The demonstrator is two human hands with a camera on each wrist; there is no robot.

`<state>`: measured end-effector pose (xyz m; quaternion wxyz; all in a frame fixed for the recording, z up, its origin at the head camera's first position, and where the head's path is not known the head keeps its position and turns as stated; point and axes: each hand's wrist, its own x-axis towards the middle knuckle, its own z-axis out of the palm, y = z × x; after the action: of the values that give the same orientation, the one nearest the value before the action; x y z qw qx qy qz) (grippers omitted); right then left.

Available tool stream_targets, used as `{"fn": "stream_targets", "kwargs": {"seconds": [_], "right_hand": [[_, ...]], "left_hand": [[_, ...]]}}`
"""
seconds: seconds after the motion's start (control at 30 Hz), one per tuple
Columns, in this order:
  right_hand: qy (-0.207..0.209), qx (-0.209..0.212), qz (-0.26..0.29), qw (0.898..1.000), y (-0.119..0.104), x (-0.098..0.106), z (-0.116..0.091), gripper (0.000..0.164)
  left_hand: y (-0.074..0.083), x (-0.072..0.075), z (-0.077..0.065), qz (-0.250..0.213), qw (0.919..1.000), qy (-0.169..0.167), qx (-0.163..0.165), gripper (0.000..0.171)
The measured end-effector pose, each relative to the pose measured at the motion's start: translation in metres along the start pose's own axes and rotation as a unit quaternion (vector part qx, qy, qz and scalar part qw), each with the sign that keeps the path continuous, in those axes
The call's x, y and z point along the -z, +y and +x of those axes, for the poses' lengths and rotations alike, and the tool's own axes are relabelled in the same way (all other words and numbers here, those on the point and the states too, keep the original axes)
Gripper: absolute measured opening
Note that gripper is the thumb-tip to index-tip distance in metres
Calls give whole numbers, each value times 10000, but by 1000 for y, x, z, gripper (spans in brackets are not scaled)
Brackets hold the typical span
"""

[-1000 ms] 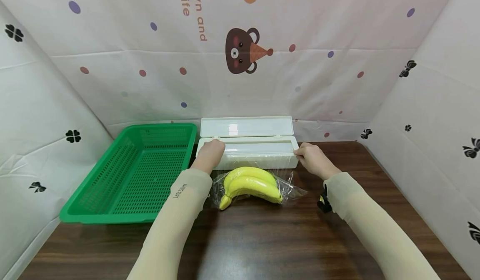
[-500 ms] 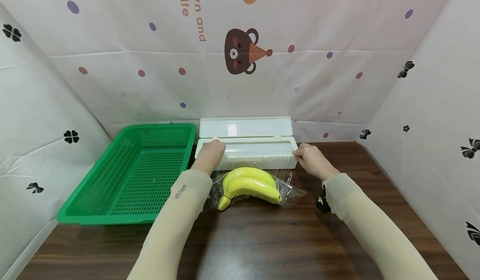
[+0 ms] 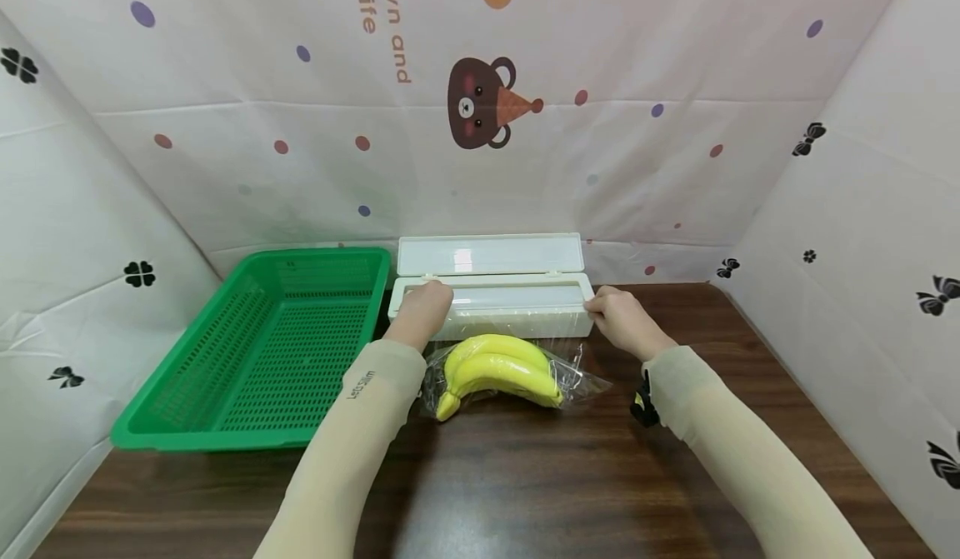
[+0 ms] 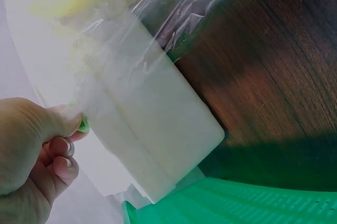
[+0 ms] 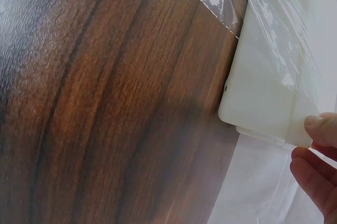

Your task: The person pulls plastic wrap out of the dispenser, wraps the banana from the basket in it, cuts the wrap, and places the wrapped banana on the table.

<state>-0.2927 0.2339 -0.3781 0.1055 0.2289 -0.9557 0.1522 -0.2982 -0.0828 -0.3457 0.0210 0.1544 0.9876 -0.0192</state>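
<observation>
A white cling film dispenser box lies on the table with its lid swung back. Clear cling film comes over its front edge and wraps a bunch of yellow bananas lying before it. At the box's left end, my left hand pinches a small green piece at the film's edge between thumb and finger. My right hand grips the box's right front corner, thumb on top and fingers below, close to the film; the right wrist view shows that corner.
A green plastic basket stands left of the box, its rim near my left forearm. Brown wood-grain table extends in front of the bananas. Printed cloth walls enclose the back and both sides.
The head view has shifted slightly, so the scene sits a little further left. My left hand has edged slightly right along the box; my right hand keeps its place at the corner.
</observation>
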Motion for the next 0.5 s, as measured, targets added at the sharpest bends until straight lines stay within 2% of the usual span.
{"fn": "stream_targets", "kwargs": {"seconds": [0.23, 0.5], "right_hand": [[51, 46, -47, 10000, 3, 0, -2, 21], [-21, -3, -57, 10000, 2, 1, 0, 22]], "left_hand": [[1, -2, 2, -110, 9999, -63, -53, 19], [-7, 5, 0, -82, 9997, -188, -115, 18]]}}
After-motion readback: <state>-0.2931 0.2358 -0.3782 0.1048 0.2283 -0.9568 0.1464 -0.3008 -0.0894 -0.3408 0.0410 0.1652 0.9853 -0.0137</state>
